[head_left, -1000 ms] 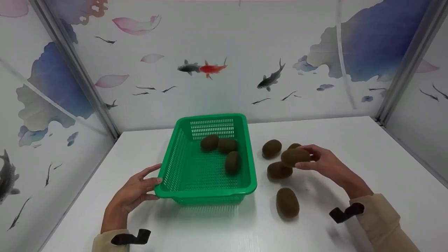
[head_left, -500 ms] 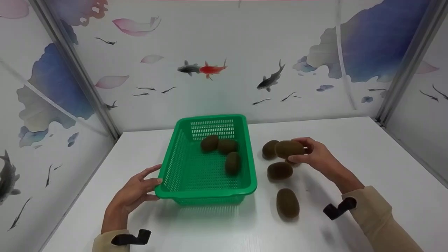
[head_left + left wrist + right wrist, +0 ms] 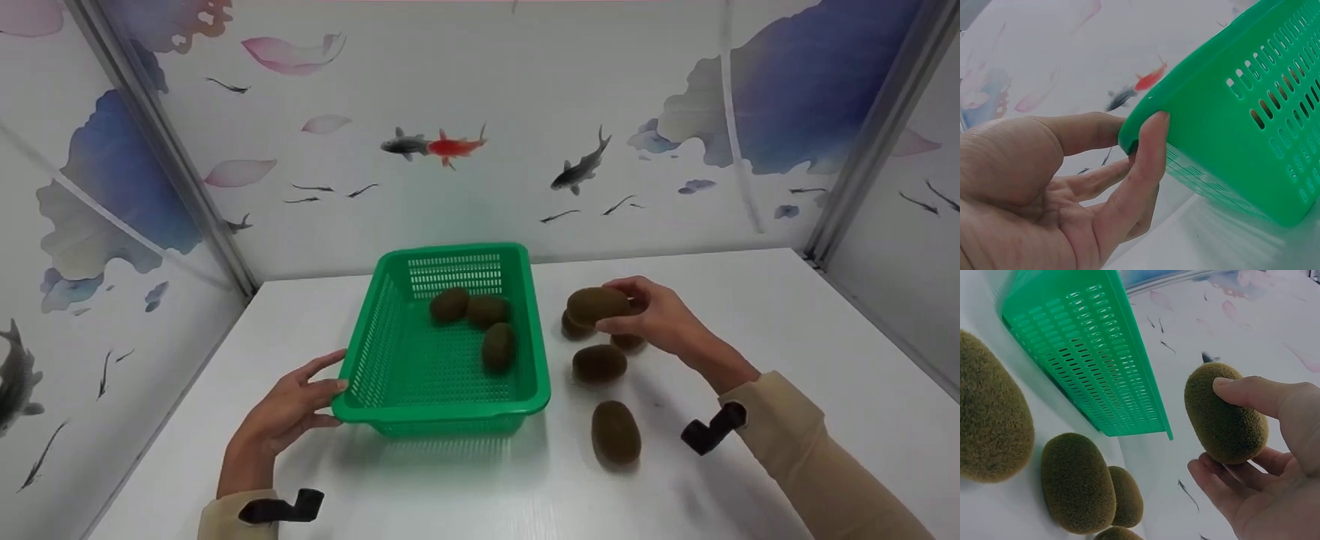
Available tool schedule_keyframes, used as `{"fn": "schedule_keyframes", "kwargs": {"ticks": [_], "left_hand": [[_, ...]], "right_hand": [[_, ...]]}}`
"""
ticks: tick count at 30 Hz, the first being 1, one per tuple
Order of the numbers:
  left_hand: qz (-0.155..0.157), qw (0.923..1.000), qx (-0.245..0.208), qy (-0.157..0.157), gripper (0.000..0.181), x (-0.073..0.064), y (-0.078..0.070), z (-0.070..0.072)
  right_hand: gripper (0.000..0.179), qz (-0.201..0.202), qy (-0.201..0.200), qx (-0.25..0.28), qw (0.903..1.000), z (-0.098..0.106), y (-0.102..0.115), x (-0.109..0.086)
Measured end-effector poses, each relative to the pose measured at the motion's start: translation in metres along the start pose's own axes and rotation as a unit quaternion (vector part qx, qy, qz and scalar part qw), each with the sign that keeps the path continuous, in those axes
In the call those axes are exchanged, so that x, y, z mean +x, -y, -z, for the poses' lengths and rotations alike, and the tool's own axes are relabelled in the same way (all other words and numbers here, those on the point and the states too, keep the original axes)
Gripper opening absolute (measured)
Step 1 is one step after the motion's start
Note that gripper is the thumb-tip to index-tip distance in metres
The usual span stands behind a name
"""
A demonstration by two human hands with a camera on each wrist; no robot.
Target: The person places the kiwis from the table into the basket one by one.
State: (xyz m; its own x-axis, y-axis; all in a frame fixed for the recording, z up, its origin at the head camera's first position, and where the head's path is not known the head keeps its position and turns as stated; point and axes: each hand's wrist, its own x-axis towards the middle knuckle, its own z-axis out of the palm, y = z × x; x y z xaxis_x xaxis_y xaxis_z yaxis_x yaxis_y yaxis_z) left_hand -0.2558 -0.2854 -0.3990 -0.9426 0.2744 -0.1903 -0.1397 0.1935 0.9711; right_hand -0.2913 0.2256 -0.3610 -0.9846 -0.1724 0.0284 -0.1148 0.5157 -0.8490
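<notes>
My right hand (image 3: 670,321) grips a brown fuzzy kiwi (image 3: 594,307) between thumb and fingers, raised off the table beside the basket's right wall. In the right wrist view the thumb presses the top of this kiwi (image 3: 1224,422) and the fingertips support it from below. At the left, my left hand (image 3: 281,412) pinches the rim of a green plastic basket (image 3: 442,415); the left wrist view shows thumb and fingers on either side of that rim (image 3: 1154,98). Inside the basket lie three kiwis, one of them (image 3: 498,348) near the right wall.
Several more kiwis lie on the white table (image 3: 360,487) right of the basket, including one (image 3: 616,433) nearest the front and another (image 3: 599,364) behind it. Two are partly hidden by the held kiwi and hand. White panels (image 3: 480,202) with painted fish surround the table.
My right hand has moved left and away from me with the kiwi, toward the basket. My left hand and the basket stay where they were.
</notes>
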Motion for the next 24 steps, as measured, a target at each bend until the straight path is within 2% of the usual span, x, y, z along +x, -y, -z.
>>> {"fn": "schedule_keyframes", "kwargs": {"ticks": [9,15,24], "left_hand": [[0.001,1.0000,-0.006,0.005,0.078,0.000,-0.001,0.000],[-0.003,1.0000,0.003,0.003,0.077,0.000,-0.001,0.000],[0.004,1.0000,0.004,-0.005,0.077,0.000,-0.002,0.000]], "right_hand": [[0.068,0.000,0.000,-0.012,0.9999,-0.006,0.014,0.012],[0.067,0.016,-0.001,-0.014,0.9998,-0.012,0.023,0.021],[0.066,0.031,0.006,0.004,0.9995,-0.023,0.041,0.036]]}}
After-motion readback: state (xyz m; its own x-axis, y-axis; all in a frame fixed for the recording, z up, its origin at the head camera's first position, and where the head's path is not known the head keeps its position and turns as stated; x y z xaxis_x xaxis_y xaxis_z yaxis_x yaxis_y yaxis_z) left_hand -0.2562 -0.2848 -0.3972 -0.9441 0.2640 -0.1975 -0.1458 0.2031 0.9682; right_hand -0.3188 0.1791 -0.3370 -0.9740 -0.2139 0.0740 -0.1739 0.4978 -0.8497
